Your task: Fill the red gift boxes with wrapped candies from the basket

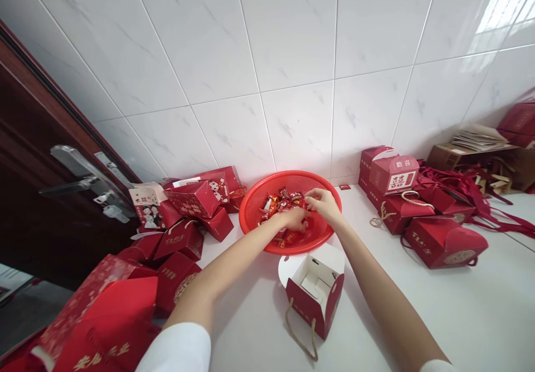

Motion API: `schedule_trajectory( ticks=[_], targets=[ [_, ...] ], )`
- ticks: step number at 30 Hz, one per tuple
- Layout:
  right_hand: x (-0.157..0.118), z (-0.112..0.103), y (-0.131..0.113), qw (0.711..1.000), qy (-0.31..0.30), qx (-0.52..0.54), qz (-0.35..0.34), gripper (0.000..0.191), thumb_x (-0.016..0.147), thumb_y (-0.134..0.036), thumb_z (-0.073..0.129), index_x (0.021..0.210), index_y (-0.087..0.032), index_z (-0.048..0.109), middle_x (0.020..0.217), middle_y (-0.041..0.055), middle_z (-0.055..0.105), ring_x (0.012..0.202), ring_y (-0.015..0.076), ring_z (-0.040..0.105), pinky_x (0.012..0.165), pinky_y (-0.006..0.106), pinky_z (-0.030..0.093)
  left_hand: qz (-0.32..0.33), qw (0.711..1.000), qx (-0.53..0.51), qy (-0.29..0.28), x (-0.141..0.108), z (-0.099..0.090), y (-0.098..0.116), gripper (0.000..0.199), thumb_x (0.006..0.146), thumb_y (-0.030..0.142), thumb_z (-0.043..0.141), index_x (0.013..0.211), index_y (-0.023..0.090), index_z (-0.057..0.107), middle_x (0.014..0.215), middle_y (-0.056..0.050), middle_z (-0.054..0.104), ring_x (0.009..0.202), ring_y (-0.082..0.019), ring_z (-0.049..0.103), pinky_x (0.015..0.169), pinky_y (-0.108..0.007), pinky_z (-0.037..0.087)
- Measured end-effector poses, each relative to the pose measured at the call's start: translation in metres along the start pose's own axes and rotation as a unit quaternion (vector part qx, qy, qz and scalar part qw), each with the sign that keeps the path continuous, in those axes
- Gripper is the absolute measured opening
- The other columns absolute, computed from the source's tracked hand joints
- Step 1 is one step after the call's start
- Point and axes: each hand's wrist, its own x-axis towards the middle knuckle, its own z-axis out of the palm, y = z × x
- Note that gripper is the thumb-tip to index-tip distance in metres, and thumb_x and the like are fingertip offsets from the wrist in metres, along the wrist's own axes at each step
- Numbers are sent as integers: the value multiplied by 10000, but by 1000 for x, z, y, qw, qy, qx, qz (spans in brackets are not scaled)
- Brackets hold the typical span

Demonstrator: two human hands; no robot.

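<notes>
A red plastic basket [251, 199] stands against the tiled wall and holds many small wrapped candies [271, 207]. Over the candies inside it is my left hand [296, 220], its fingers reaching down to the right and partly hidden. Just beside it, at the basket's right side, my right hand [321, 202] has its fingers bent together near the candies; anything between them is too small to name. In front of the basket an open dark red box [307, 305] with a white inside and a rope handle stands between my forearms.
Red gift boxes [179, 244] are piled on the left, beside a dark door [37, 165] with a metal handle. More red boxes [445, 241] and red ribbons [468, 188] lie on the right of the white table [460, 316]. A cardboard box [447, 157] stands behind them.
</notes>
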Motion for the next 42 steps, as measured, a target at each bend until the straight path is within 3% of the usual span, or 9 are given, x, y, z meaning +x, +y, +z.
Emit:
schedule_trajectory(
  ticks=[3,6,9,13,18,26,31,36,42],
  targets=[
    [2,0,1,1000,28,3,0,127,710,-276,652,796,-184,644,830,48,709,740,186,674,620,286,555,-11,998,-19,53,-6,-12,-3,102,689,155,666,790,160,679,681,7,645,671,-175,603,641,-262,459],
    [2,0,-2,997,61,41,32,245,748,-344,693,915,-174,633,891,66,714,827,197,687,640,277,566,-10,983,-81,164,-10,-27,-3,178,814,263,612,943,151,663,857,-18,694,817,-184,631,738,-267,484],
    [-1,-2,-8,992,17,98,82,307,772,-361,733,993,-167,643,952,92,725,826,201,706,625,278,588,28,944,-210,253,-9,-34,0,311,802,364,672,1017,140,656,963,-55,717,899,-211,652,800,-294,512],
    [-4,-2,-13,980,-74,147,111,334,763,-302,764,1046,-177,639,850,57,734,723,199,717,598,306,617,41,930,-286,227,-5,-30,3,562,705,228,727,1249,158,604,1247,-115,669,1100,-253,639,913,-337,523],
    [-4,0,-17,981,-45,154,108,192,758,-181,720,916,-184,611,688,-4,680,570,153,667,598,315,618,34,931,-290,217,-6,-26,2,798,674,82,599,1453,182,454,1478,-112,515,1336,-262,499,1074,-357,450],
    [1,0,-11,989,20,131,71,221,696,-269,709,761,-221,503,663,-39,599,524,134,612,537,299,580,-23,883,-394,253,-12,-32,2,485,859,171,518,1336,182,602,1392,-90,614,1214,-238,609,1050,-376,486],
    [5,0,-5,987,51,135,73,281,671,-262,703,739,-246,431,599,-75,530,499,118,574,469,247,532,19,850,-423,312,-8,-29,-6,448,863,216,617,1308,170,613,1391,-126,612,1275,-261,581,1076,-439,474],
    [4,-3,-8,983,5,157,99,266,739,-274,722,785,-237,463,616,-29,621,492,148,633,481,268,538,65,873,-392,283,-5,-24,-7,406,786,263,730,1176,152,704,1343,-139,648,1258,-279,598,1112,-461,437],
    [2,-5,-10,978,-27,183,99,243,776,-306,736,884,-209,542,632,1,662,513,161,654,559,303,574,65,903,-347,245,-10,-27,4,361,799,229,653,1145,190,749,1354,-77,649,1339,-287,526,1168,-462,368]
  ],
)
